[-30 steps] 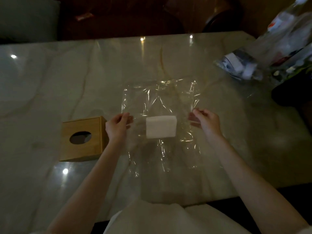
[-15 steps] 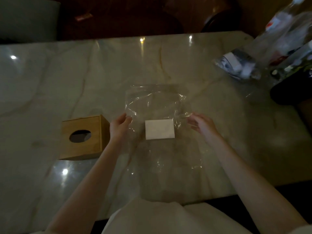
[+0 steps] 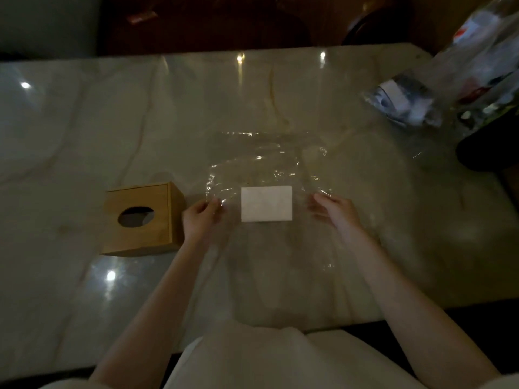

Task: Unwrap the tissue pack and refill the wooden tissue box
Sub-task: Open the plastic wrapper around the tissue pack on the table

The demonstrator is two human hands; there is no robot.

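Observation:
A white tissue stack (image 3: pixel 266 203) lies on a wide sheet of clear plastic wrap (image 3: pixel 261 161) spread over the marble table (image 3: pixel 112 122). My left hand (image 3: pixel 200 217) pinches the wrap's left edge just left of the stack. On the stack's right, my right hand (image 3: pixel 332 210) holds the wrap's right edge. The wooden tissue box (image 3: pixel 143 219), with an oval hole in its top, stands left of my left hand, close to it. The wrap's far part is folded toward the stack.
A crumpled clear bag with printed packs (image 3: pixel 404 102) lies at the table's far right corner, next to a dark object (image 3: pixel 486 153) at the right edge. Dark chairs (image 3: pixel 210 23) stand beyond the far edge.
The far part of the wrap has dropped and folded nearer to the stack. Both hands have lowered the wrap's side edges toward the table.

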